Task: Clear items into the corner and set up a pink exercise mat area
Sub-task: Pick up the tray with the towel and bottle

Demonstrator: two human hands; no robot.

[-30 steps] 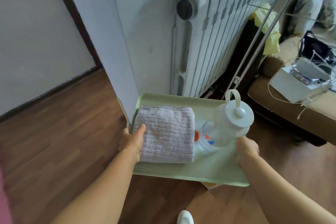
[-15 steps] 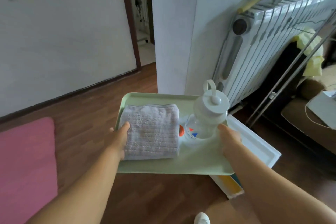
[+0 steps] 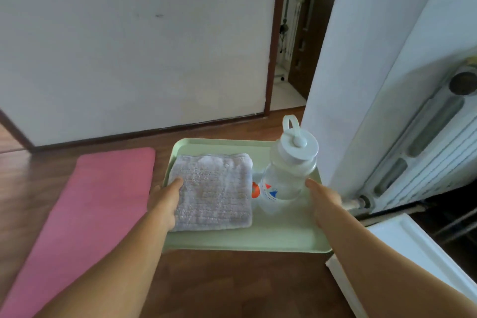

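Note:
I carry a pale green tray (image 3: 271, 240) above the wooden floor. My left hand (image 3: 165, 204) grips its left edge, thumb lying on a folded lilac towel (image 3: 214, 188) that covers the tray's left half. My right hand (image 3: 325, 204) grips the right edge, thumb up beside a clear water bottle (image 3: 286, 175) with a white looped lid, standing upright on the tray's right half. A pink exercise mat (image 3: 85, 214) lies flat on the floor to the left, running toward the white wall.
A white radiator (image 3: 423, 152) stands on the right behind a white wall corner (image 3: 361, 72). A white box (image 3: 413, 253) sits on the floor at lower right, just under the tray's corner. A doorway (image 3: 291, 46) opens at the back.
My view and the tray have swung left, away from the radiator and sofa. The pink mat and the doorway have come into sight. Both hands keep the same hold on the tray.

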